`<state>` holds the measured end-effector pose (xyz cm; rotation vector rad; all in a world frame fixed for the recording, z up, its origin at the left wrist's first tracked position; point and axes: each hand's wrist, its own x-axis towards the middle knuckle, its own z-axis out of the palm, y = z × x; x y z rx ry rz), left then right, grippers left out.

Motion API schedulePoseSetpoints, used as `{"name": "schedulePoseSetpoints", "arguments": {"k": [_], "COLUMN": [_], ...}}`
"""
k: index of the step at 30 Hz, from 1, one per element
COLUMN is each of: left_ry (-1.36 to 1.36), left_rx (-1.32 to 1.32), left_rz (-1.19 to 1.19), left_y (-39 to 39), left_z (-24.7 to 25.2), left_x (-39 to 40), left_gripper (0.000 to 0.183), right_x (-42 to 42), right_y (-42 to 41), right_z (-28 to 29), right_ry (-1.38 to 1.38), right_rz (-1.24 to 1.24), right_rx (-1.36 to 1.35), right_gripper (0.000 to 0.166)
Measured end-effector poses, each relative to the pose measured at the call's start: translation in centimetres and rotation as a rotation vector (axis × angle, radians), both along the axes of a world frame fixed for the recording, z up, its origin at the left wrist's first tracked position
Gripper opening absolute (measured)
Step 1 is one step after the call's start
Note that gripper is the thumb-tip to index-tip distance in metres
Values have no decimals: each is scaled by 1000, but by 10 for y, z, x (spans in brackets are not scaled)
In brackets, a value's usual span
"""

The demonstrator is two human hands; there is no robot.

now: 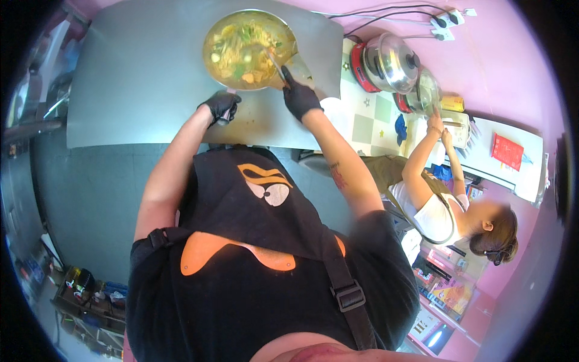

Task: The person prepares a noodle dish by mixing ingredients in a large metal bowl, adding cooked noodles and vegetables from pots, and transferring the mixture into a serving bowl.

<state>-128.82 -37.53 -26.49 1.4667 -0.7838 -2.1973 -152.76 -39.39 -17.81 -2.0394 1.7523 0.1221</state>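
Observation:
Both of my hands wear black gloves. A wide metal pan [249,50] of yellow broth, with noodles, green vegetables and chunks of food, sits on the grey metal counter [135,77]. My left hand [221,107] is closed around the pan's handle [225,118] at its near side. At the pan's right edge, my right hand [301,95] grips a thin utensil [275,63] whose far end reaches over the broth; its kind is unclear. Below that hand and the pan's rim is a shiny rounded surface, partly hidden. A white round thing [334,118] lies just right of my right wrist.
To the right, a lidded metal pot [391,63] rests on a red cooker [362,68] on a checked cloth [364,122]. A co-worker [434,203] stands there, hands by a glass lid [427,92]. A blue cloth [401,130] and a red packet [507,151] lie nearby; cables run along the wall.

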Motion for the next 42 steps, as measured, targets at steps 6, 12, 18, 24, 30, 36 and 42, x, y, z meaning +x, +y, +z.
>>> {"name": "schedulePoseSetpoints", "arguments": {"k": [6, 12, 18, 24, 30, 36, 42], "left_ry": [-58, -64, -70, -76, -62, -66, -66], "left_rx": [16, 2, -3, 24, 4, 19, -10], "left_rz": [13, -26, -15, -21, -4, 15, 17], "left_y": [3, -2, -2, -3, -5, 1, 0], "left_z": [-1, -6, -6, -4, -1, 1, 4], "left_x": [2, -1, -1, -2, 1, -2, -2], "left_gripper": [18, 19, 19, 18, 20, 21, 20], "right_x": [0, 67, -20, 42, -3, -36, 15], "right_y": [-24, -16, 7, -32, 21, 19, -19], "right_z": [39, -9, 19, -16, 27, 51, 4], "right_ry": [-58, -71, -23, -37, -82, 85, -107], "right_rz": [-79, 2, 184, 67, 244, 154, 15], "right_rx": [-4, 79, 66, -55, 40, 100, 9], "right_gripper": [59, 58, 52, 53, 56, 56, 52]}}
